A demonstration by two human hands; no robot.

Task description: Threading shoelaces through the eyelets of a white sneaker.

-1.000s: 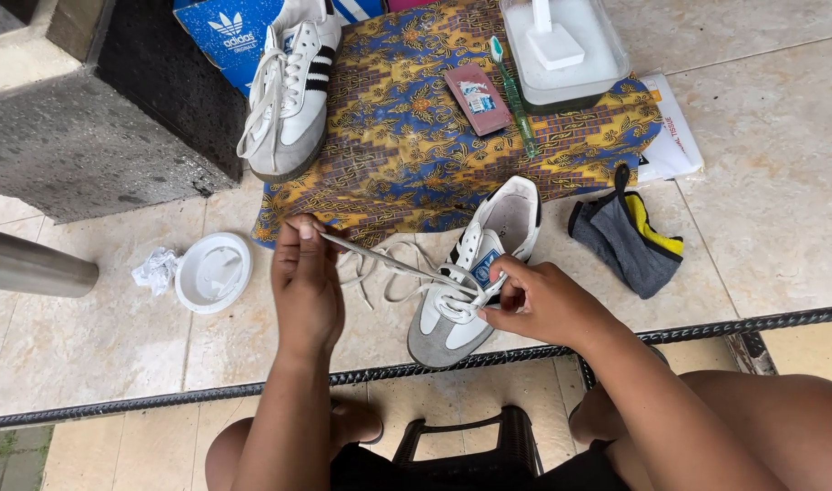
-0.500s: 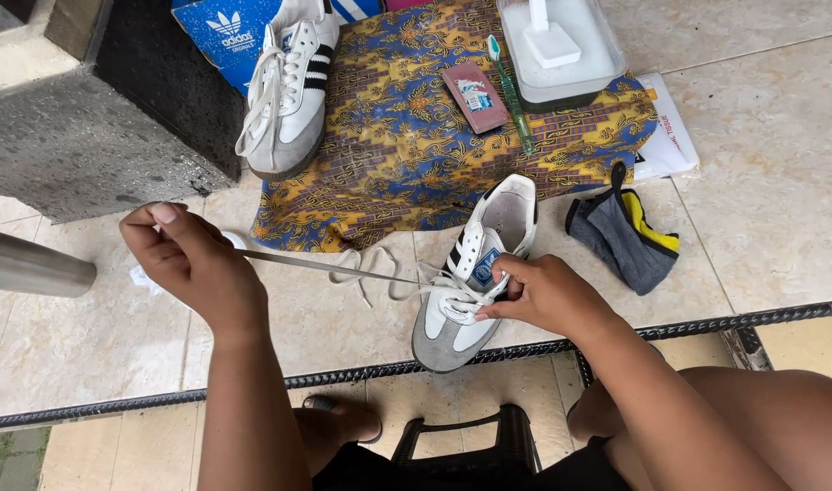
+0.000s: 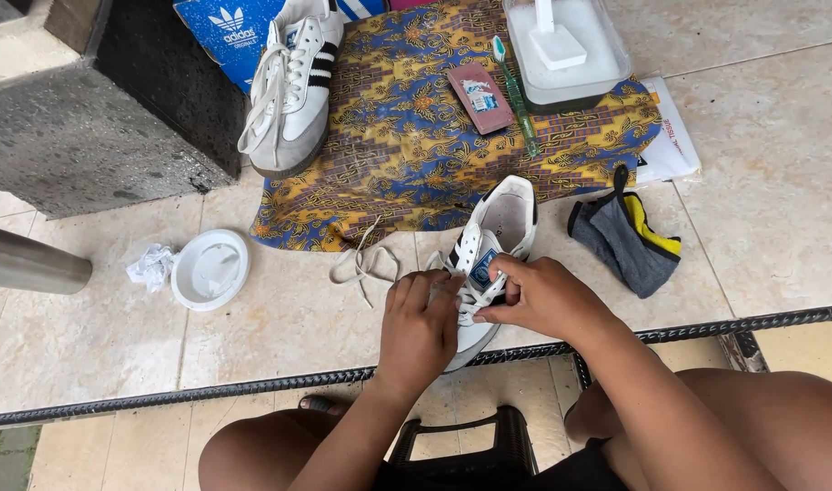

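Note:
A white sneaker (image 3: pixel 502 223) with black stripes and a grey toe lies on the tiled floor in front of me. My left hand (image 3: pixel 419 329) rests over its toe and lower eyelets, fingers closed on the white lace (image 3: pixel 361 265). My right hand (image 3: pixel 539 295) pinches the lace at the tongue. The loose lace end curls on the tile to the left of the shoe. A second matching sneaker (image 3: pixel 291 86) sits on the patterned blue and yellow cloth (image 3: pixel 407 155) at the back.
A white round lid (image 3: pixel 210 269) and a crumpled tissue (image 3: pixel 150 268) lie at left. A grey and yellow cloth (image 3: pixel 627 235) lies at right. A clear tub (image 3: pixel 566 50), green toothbrush (image 3: pixel 514 91) and small brown packet (image 3: pixel 480 98) rest on the cloth. A black stool (image 3: pixel 461 445) stands below.
My left hand, which was pulling the lace far out to the left, has come back to the shoe's toe. The lace has gone slack on the tile. My right hand stayed put.

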